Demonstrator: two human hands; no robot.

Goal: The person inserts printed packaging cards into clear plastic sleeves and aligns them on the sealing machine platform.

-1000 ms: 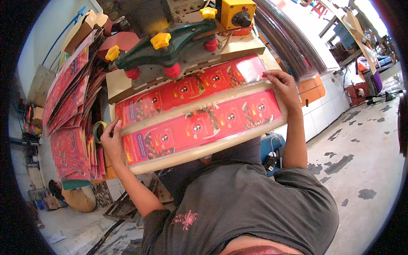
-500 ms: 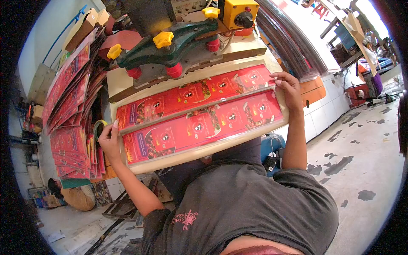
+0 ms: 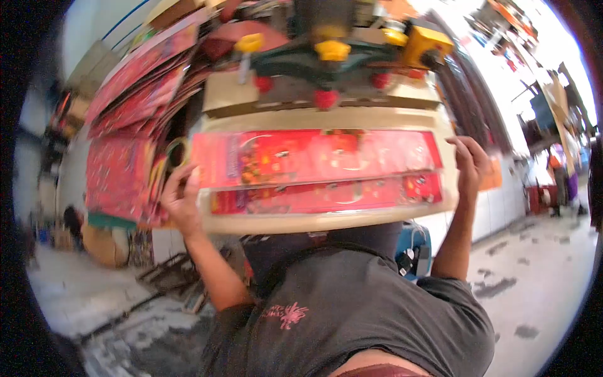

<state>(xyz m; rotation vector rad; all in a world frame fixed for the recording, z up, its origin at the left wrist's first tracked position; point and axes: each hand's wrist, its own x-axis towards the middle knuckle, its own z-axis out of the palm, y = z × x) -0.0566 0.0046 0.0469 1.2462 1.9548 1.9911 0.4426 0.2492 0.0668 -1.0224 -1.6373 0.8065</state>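
Note:
A long red printed strip in clear plastic (image 3: 301,157) lies on a cream board, its lower edge overlapping a second red strip (image 3: 352,196) nearer my body. At the left end of the upper strip, my left hand (image 3: 182,198) pinches its edge between thumb and fingers. My right hand (image 3: 470,164) is just beyond the strip's right end, apart from it, with its fingers bent but spread. The cream board (image 3: 314,224) sits in front of a dark green machine frame (image 3: 295,58) with yellow knobs and red feet. Motion blurs the picture.
Stacks of red printed sheets (image 3: 119,169) stand at the left, beside a roll of tape (image 3: 178,151). A yellow control box (image 3: 427,47) is at the upper right, near a stack of dark-edged sheets (image 3: 471,94). A person in tan (image 3: 103,245) is at the lower left.
The view has turned. The upper strip has shifted left and toward my body, now covering part of the lower strip. My right hand has come off its right end.

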